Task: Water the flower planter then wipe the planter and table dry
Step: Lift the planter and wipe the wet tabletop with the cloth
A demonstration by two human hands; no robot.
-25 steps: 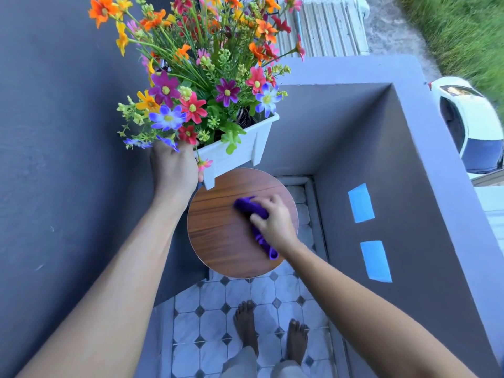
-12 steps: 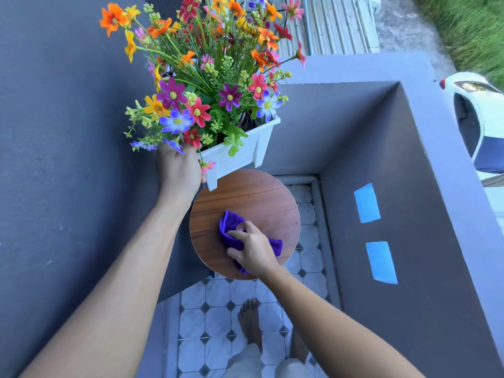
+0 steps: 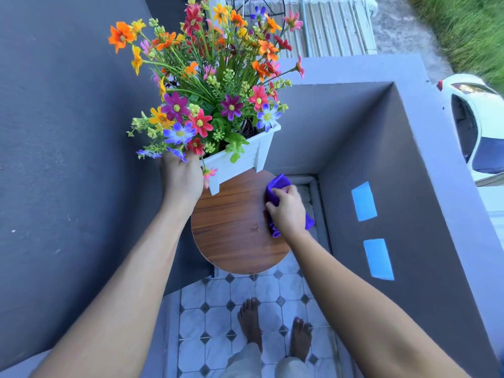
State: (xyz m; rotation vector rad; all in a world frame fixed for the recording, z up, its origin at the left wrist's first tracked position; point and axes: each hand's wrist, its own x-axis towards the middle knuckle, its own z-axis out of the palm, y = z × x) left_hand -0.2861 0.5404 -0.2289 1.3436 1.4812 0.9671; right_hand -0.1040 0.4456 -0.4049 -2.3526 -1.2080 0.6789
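A white planter (image 3: 245,156) full of colourful flowers (image 3: 207,85) is held up and tilted above the far-left part of a small round wooden table (image 3: 234,230). My left hand (image 3: 181,178) grips the planter's near-left end, partly hidden under blooms. My right hand (image 3: 287,211) presses a crumpled purple cloth (image 3: 275,186) onto the table's right edge. The planter's underside is hidden from view.
Grey walls (image 3: 68,159) close in on the left, behind and right, the right one bearing two blue tape patches (image 3: 364,200). Below the table lie white floor tiles (image 3: 218,309) and my bare feet (image 3: 251,320). A white car (image 3: 477,124) is parked beyond the wall.
My right hand has swept the purple cloth from the table's near-middle out to its right edge. The left hand keeps the planter lifted in about the same place.
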